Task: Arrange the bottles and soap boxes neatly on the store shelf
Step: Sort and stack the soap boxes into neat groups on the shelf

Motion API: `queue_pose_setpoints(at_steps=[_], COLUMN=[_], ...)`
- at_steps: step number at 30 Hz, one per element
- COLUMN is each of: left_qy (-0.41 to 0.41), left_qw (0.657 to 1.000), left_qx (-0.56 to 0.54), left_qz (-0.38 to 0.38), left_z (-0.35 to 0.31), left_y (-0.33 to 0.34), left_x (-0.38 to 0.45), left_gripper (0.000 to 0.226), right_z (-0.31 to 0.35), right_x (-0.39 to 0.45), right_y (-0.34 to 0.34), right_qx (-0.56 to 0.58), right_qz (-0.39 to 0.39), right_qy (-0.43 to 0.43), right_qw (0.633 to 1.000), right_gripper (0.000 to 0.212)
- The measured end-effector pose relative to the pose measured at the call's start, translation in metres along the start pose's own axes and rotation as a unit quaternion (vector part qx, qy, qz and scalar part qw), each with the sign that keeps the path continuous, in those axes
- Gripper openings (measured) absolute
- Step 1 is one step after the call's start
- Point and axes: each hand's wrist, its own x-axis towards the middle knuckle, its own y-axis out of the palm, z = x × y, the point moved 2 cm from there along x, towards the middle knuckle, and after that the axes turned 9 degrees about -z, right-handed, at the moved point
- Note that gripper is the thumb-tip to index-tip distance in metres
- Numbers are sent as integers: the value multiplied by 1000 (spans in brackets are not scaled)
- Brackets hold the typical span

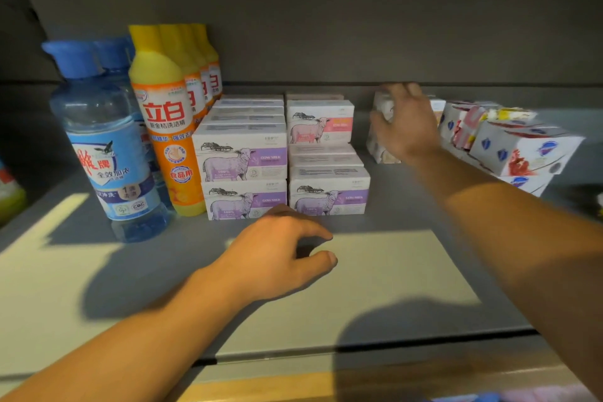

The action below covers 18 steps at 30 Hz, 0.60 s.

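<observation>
Blue-capped clear bottles [104, 140] and a row of yellow-orange dish soap bottles [166, 127] stand at the shelf's left. Beside them, white soap boxes printed with a sheep are stacked: purple ones [241, 160] in front and a pink one [319, 122] behind. My right hand [404, 122] reaches to the back and closes over a white soap box [380, 147] standing apart from the stacks. My left hand [277, 254] hovers low over the shelf in front of the purple boxes, fingers curled and apart, holding nothing.
A loose heap of white boxes with blue shield logos and red print [518, 150] lies tilted at the right. The grey shelf board [375, 287] stretches in front, with its front lip [359, 349] below. A green-yellow item [9, 192] peeks in at far left.
</observation>
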Motion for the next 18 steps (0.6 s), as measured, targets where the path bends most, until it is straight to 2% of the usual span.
queue_pose_setpoints(at_steps=[2,5,8,15,18], left_qy=[-17,-45,-83,-133,-143], left_qw=[999,995,985,964,959], left_qx=[-28,-68,-119,-205,-217], left_qz=[-15,-54,-89,-105,-110], left_z=[-1,1,7,20,21], left_y=[-2,-3,-3,-1,0], left_x=[3,5,7,12,12], left_gripper=[36,17,5,12,12], right_z=[-20,-40,-48,-47,-46], right_x=[10,27,36,38,31], right_y=[-7,-8,0,5,-4], right_qx=[-53,-151,-222,-267,-244], right_qz=[23,105,174,117,89], right_qy=[18,11,-12,-55,-65], right_qw=[998,983,959,955,963], right_gripper=[58,76,77,67,59])
